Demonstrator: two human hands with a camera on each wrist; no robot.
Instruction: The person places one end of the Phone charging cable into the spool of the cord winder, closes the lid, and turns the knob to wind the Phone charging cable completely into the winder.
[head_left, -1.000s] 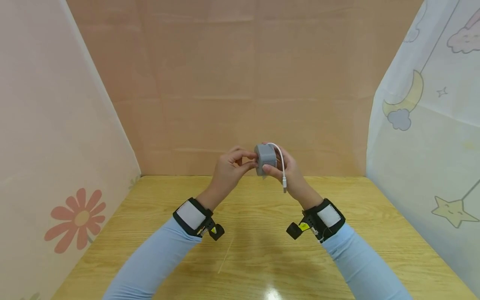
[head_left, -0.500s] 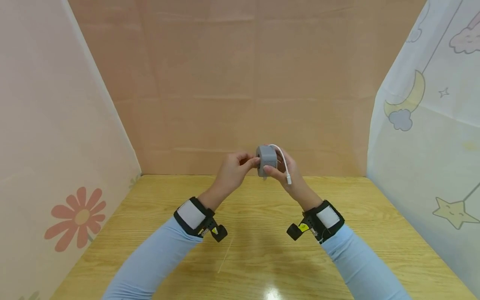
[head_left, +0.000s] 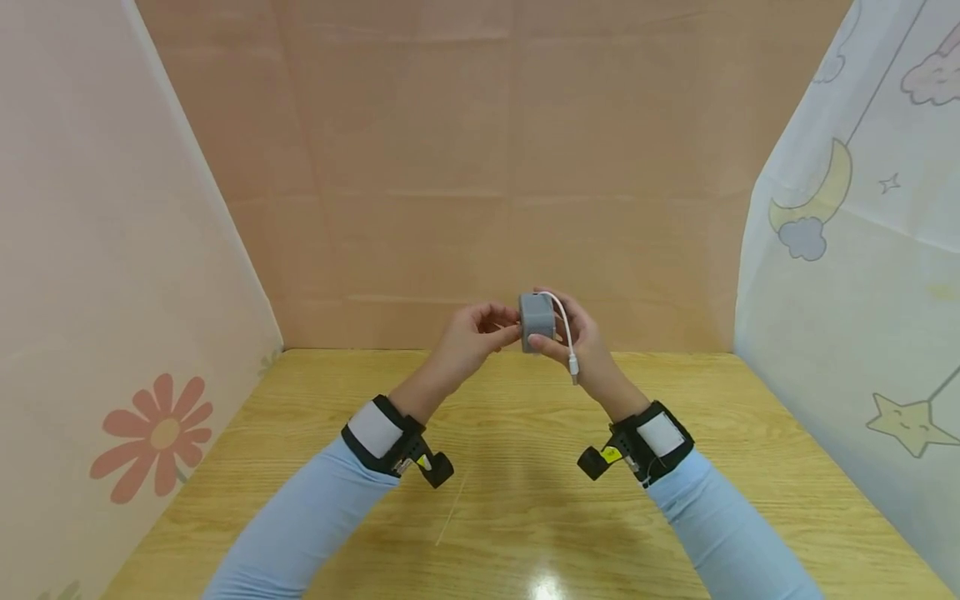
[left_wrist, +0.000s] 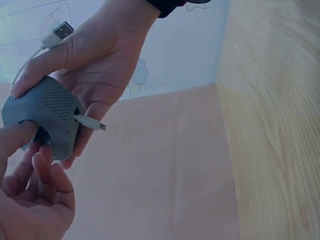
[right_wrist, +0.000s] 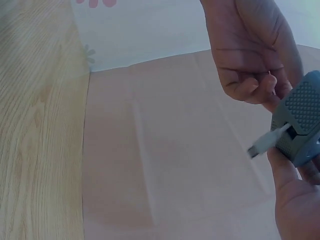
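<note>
gray box (right_wrist: 299, 120) cut off at edge, cable (head_left: 564, 325) partly behind right hand (head_left: 581, 346)

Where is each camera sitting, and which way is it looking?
Head: on the person's head, looking forward and down at both hands, blue sleeves and the wooden table.
Left wrist: on the left wrist, looking at the left hand touching the small grey box.
Right wrist: on the right wrist, looking at the right hand holding it.
Shared: all show the box and its white cable.
</note>
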